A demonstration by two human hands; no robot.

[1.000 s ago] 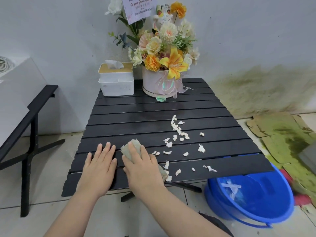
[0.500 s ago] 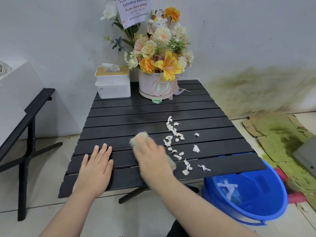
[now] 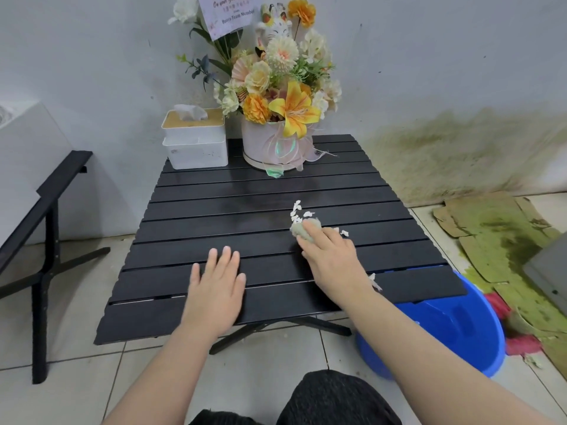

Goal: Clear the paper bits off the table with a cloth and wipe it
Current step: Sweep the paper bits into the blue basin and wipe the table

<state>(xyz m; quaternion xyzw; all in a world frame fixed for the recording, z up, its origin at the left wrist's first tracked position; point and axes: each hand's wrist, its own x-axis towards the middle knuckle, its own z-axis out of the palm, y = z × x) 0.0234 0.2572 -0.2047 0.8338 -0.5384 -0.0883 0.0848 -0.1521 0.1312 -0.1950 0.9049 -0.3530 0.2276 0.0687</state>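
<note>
A black slatted table [image 3: 245, 210] stands in front of me. My right hand [image 3: 333, 259] presses a small greyish-green cloth [image 3: 302, 230] flat onto the table's right half, fingers on top of it. White paper bits [image 3: 297, 210] lie just beyond the cloth; a few more [image 3: 375, 280] show beside my right wrist near the front edge, and my hand hides others. My left hand [image 3: 216, 286] rests flat on the table's front left part, fingers spread, holding nothing.
A white tissue box [image 3: 196, 142] and a flower arrangement in a white pot [image 3: 270, 148] stand at the table's back edge. A blue bucket [image 3: 460, 326] sits on the floor under the front right corner. A black bench [image 3: 46, 210] stands to the left. Cardboard [image 3: 491, 228] lies right.
My right hand has slid the cloth from the front left of the table rightward and away from me, pushing paper bits along. My left hand stayed flat on the table.
</note>
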